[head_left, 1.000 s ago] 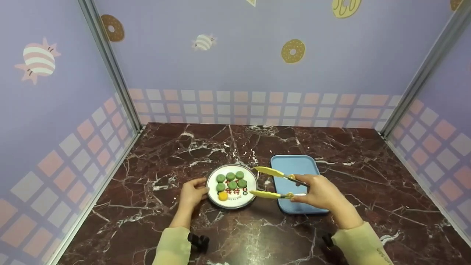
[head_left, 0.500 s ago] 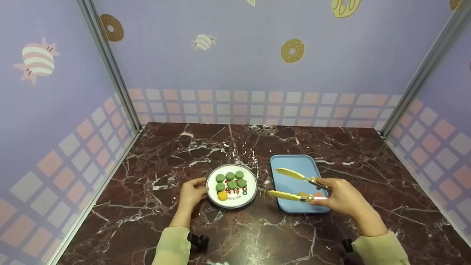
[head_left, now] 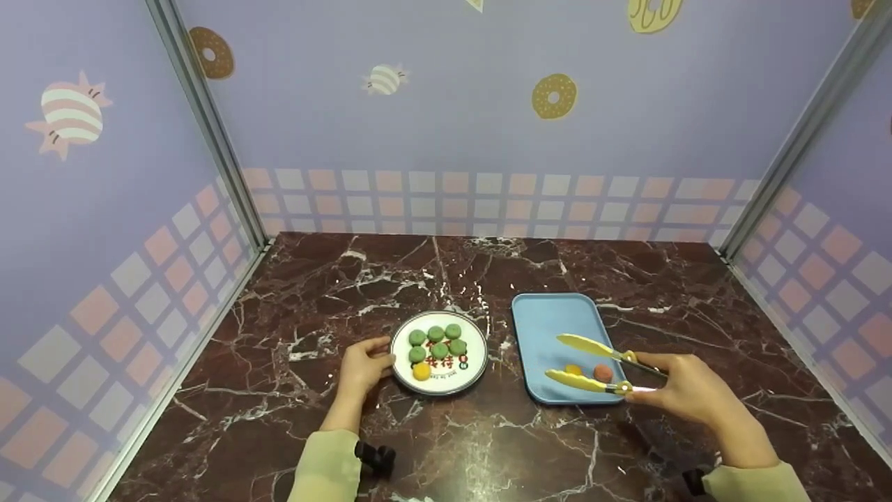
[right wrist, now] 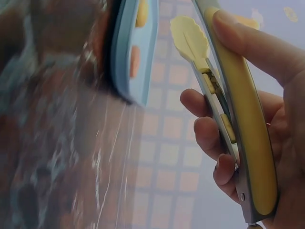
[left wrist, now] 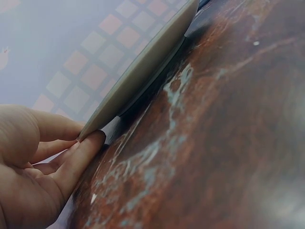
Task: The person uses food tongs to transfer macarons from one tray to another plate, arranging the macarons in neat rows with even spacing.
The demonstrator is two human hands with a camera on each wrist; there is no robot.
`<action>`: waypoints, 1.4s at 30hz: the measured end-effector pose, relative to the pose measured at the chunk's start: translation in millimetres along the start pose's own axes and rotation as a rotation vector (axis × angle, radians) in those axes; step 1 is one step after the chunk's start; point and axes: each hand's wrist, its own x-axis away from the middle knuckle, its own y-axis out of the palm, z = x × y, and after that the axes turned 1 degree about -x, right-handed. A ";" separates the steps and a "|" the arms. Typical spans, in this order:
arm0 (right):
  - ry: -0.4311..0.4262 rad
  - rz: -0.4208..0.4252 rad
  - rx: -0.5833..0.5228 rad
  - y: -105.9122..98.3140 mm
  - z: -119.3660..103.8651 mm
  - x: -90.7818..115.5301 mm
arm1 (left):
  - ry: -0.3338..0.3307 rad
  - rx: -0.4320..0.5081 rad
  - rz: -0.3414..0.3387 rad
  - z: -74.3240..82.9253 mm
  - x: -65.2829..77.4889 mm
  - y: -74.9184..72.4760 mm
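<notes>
At the left side of the round white plate [head_left: 460, 376], my left hand [head_left: 362, 367] pinches the rim. The left wrist view shows the plate edge [left wrist: 138, 71] between thumb and fingers. On the plate sit several green round pieces [head_left: 440, 350] and one yellow piece [head_left: 421, 371]. My right hand [head_left: 686, 387] grips yellow-tipped tongs [head_left: 592, 345], their tips spread apart above the blue tray [head_left: 550, 314]. Nothing shows between the tips. A yellow piece [head_left: 573, 369], partly covered by the tongs, and a reddish piece [head_left: 603, 373] lie in the tray's near part.
Dark red marble-patterned tabletop [head_left: 313, 279] surrounds the plate and tray. Patterned lilac panels [head_left: 446, 125] stand behind and on both sides, with metal posts [head_left: 209, 118] at the corners. A narrow strip of table separates plate from tray.
My right hand and the tongs have moved right and nearer, from beside the plate to over the tray's near part. The yellow and reddish pieces in the tray have become visible. My left hand stays put.
</notes>
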 end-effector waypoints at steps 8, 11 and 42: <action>0.062 -0.076 0.032 -9.0 7.7 11.6 | 0.002 0.004 0.000 0.5 0.6 -0.7; 0.096 -0.102 0.034 -11.5 8.7 14.2 | 0.005 -0.017 0.001 0.3 0.7 -0.6; 0.100 -0.174 0.081 -15.9 4.9 4.5 | 0.016 -0.035 -0.002 1.7 2.7 -1.6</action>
